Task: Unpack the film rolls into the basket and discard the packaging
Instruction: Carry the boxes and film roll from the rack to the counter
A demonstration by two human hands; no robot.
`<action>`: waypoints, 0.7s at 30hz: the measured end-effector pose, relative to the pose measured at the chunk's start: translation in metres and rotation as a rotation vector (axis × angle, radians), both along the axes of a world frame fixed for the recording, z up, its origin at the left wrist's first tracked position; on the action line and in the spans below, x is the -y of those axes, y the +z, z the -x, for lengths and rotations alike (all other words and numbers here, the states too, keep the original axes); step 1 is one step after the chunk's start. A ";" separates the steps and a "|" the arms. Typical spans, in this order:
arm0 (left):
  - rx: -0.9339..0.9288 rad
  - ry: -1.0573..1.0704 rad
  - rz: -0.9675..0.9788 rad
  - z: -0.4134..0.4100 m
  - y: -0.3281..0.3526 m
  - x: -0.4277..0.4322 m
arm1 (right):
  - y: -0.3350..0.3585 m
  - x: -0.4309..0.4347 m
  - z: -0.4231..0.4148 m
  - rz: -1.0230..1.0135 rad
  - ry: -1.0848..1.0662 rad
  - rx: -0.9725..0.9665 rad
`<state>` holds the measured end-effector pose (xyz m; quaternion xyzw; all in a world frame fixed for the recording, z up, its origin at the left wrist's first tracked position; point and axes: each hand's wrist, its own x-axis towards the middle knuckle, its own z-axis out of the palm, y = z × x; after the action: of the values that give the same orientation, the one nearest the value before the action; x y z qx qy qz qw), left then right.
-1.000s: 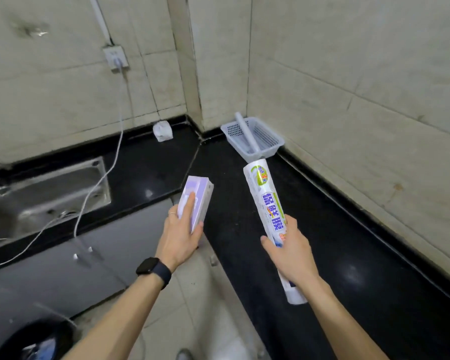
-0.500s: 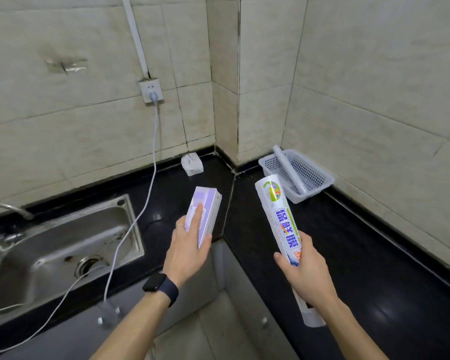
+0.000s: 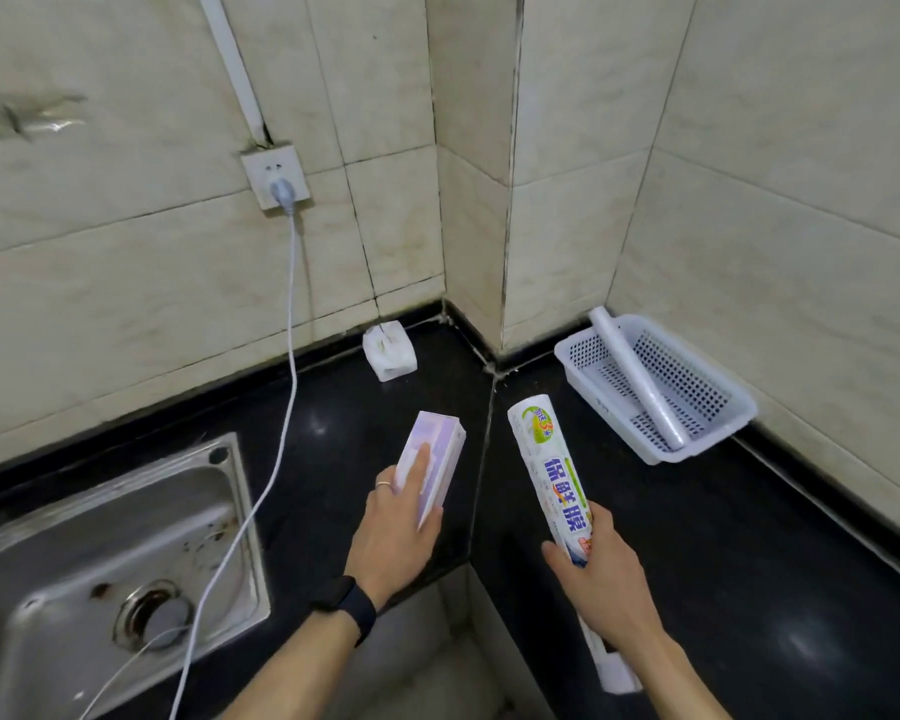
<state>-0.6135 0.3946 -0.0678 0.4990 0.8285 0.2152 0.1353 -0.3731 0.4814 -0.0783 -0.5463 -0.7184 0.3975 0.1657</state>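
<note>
Film roll in a printed wrapper is held up over the black counter, left of the white basket.

Farthest from the basket, at the left, a steel sink is set into the counter. A white cable drops from a wall socket and trails across the sink's rim. Closer to the basket, a small white pack stands against the tiled wall.

Next comes the left hand, with a ring and a black watch. It grips a pale purple box, one finger laid straight along the top face. The box's long axis runs up and away from the wrist.

The right hand, well apart from the left, is wrapped round the lower part of the wrapped roll. That roll's long axis runs from beside the forearm up toward the wall corner. Its top end is near the basket's left corner, not touching it. Nothing lies between the roll and the basket.

Inside the basket, a bare film roll lies on the diagonal. Its far end is propped on the back left rim and its near end is down by the front rim.
</note>
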 end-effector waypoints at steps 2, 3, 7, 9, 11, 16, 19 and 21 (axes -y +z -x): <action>-0.019 0.001 0.073 0.013 -0.010 -0.019 | -0.011 -0.019 0.013 0.037 0.000 0.025; -0.020 0.004 0.105 0.017 -0.015 -0.028 | -0.016 -0.028 0.018 0.061 -0.007 0.045; 0.014 -0.020 0.214 0.032 -0.039 -0.071 | -0.038 -0.064 0.041 0.086 -0.017 0.164; 0.033 -0.041 0.276 0.037 -0.054 -0.092 | -0.049 -0.079 0.053 0.105 -0.029 0.215; 0.046 -0.073 0.324 0.040 -0.068 -0.113 | -0.062 -0.093 0.065 0.114 -0.053 0.260; 0.047 -0.159 0.376 0.055 -0.104 -0.171 | -0.093 -0.132 0.098 0.141 -0.131 0.349; 0.030 -0.185 0.347 0.067 -0.117 -0.205 | -0.108 -0.155 0.122 0.118 -0.181 0.358; 0.010 -0.185 0.324 0.077 -0.122 -0.227 | -0.115 -0.173 0.138 0.095 -0.200 0.359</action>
<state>-0.6903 0.6220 -0.1897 0.5438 0.8022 0.0680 0.2370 -0.5115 0.6543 -0.1934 -0.6841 -0.6590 0.3090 0.0479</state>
